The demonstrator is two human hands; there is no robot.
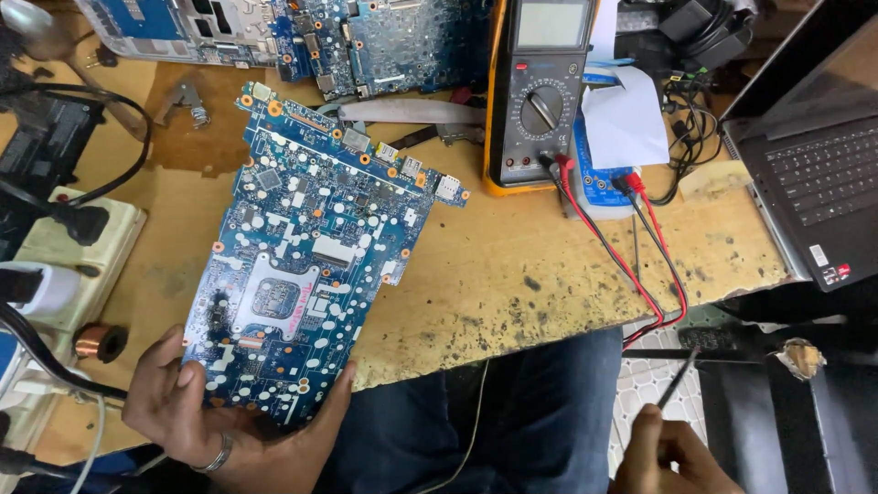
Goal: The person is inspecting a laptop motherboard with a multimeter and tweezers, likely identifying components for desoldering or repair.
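Currently, status from our side:

Left hand (187, 412): we grip the near edge of the blue circuit board (302, 274), thumb on top, fingers underneath, a ring on one finger.
Board position: it lies flat on the worn wooden bench (512, 274), near corner hanging over the bench edge into our palm, far end pointing toward the multimeter (541, 91).
Board condition: bare, no heatsink or cooler on it; the processor socket area sits exposed near the middle, white dots all over the face.
Right hand (672, 457): closed around a thin black probe (679, 375), tip up, held off the bench edge and well apart from the board.
Leads: red and black test leads (631, 256) run from the meter's jacks across the bench and down toward our right hand.
Meter: upright at the back of the bench, dial turned off its top position; we cannot read the display.
Done so far, as we judge it: board stripped and laid out, meter leaded up, one probe in hand.
Left: no probe touches the board yet, so no measurement is in contact.
Surroundings: second board (366, 41) behind, open laptop (814, 174) at right, copper coil (96, 343) and power strip (73, 265) at left.
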